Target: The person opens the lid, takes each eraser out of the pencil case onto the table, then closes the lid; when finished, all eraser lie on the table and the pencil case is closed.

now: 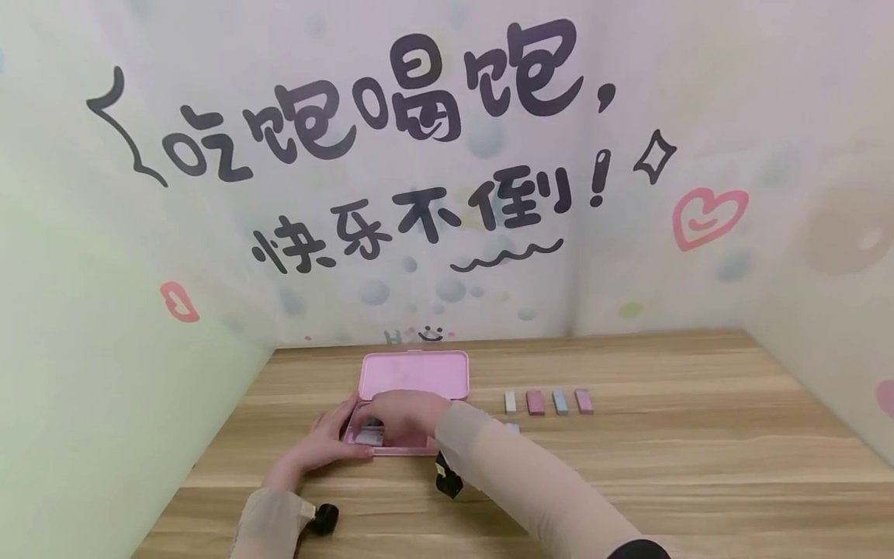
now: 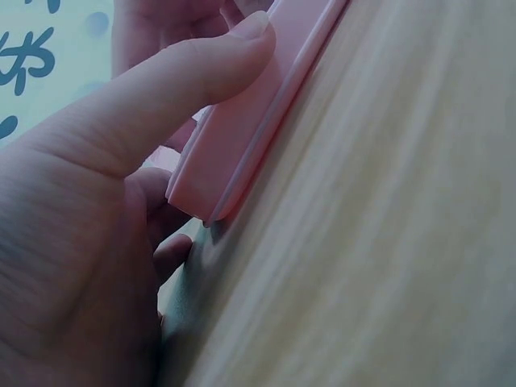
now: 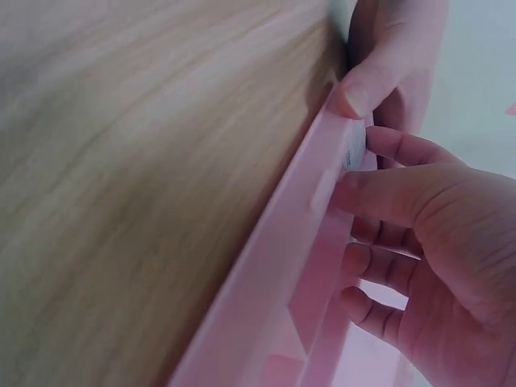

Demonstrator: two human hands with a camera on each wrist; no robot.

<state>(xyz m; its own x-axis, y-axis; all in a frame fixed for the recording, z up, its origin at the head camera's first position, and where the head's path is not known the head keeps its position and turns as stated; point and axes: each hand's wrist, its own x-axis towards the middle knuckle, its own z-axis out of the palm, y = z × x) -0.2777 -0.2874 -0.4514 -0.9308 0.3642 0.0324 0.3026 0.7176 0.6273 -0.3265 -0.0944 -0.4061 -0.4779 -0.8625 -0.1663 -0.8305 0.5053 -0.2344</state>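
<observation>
An open pink plastic box (image 1: 415, 376) sits on the brown wooden table (image 1: 670, 450). The left hand (image 1: 321, 444) grips its left end, thumb on the front. The right hand (image 1: 403, 415) is inside, fingers bent near a small whitish block (image 1: 369, 437); I cannot tell if they pinch it

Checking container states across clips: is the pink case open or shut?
Open: the pink case has its lid back on the far side, and a pale piece shows inside, in the head view.
</observation>
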